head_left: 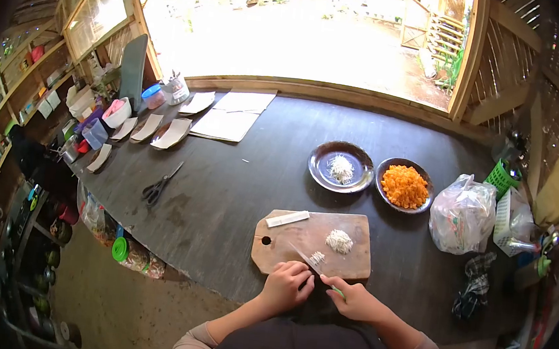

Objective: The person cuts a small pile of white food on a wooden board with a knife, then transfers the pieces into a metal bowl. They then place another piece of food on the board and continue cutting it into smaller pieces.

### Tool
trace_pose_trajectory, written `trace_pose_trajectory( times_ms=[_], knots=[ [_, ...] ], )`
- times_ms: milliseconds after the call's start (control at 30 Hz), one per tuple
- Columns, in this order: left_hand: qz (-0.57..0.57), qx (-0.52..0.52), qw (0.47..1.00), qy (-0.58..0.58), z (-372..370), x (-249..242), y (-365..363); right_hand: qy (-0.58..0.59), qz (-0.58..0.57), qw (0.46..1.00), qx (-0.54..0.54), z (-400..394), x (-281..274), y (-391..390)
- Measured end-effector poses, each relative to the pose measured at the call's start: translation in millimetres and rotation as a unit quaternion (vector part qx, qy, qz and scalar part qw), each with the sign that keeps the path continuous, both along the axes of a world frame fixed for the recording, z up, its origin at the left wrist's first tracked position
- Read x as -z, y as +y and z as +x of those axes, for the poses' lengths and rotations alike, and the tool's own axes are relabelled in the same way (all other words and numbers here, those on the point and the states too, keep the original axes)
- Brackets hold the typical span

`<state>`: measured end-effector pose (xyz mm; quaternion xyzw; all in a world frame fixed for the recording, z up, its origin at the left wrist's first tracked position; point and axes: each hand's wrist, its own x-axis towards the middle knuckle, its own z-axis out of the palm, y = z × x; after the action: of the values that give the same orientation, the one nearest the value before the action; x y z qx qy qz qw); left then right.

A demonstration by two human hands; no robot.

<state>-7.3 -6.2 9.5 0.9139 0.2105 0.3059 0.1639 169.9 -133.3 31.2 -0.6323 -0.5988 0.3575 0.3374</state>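
Observation:
My right hand point(346, 298) is closed round the green handle of a knife point(305, 257), its blade pointing up and left over the wooden cutting board point(351, 267). Beside the blade, at the board's near edge, my left hand point(288, 285) has its fingers curled together; whatever they may hold is hidden. A few small white cut pieces point(317, 258) lie by the blade. Farther right on the board is a pile of white shreds point(339, 241). A white rectangular piece point(287, 219) rests along the board's upper left.
Beyond the board stand a dark plate point(316, 176) with white shreds and a bowl of orange pieces point(405, 187). A plastic bag point(463, 214) and dark cloth point(474, 284) lie right. Black scissors point(153, 193), paper sheets point(229, 125) and containers are left.

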Motion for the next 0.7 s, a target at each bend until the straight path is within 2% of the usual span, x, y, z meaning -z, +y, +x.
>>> trace_pose_trajectory(
  times_ms=[100,300,400,467,700],
  knots=[
    [-0.001,0.001,1.0,-0.002,0,1,1,-0.024,0.04,0.999,0.001,-2,8,1],
    [0.014,0.002,1.0,-0.005,-1,4,3,0.004,-0.049,0.999,-0.011,6,-14,-1],
    [0.011,0.003,1.0,-0.003,0,4,2,0.013,-0.037,0.999,-0.004,3,-1,0],
    [0.006,0.001,1.0,-0.005,0,2,2,-0.023,0.02,0.999,0.009,-2,17,2],
    [0.01,0.0,1.0,-0.008,-1,5,2,-0.002,0.006,1.0,-0.008,6,-2,-3]
  ],
)
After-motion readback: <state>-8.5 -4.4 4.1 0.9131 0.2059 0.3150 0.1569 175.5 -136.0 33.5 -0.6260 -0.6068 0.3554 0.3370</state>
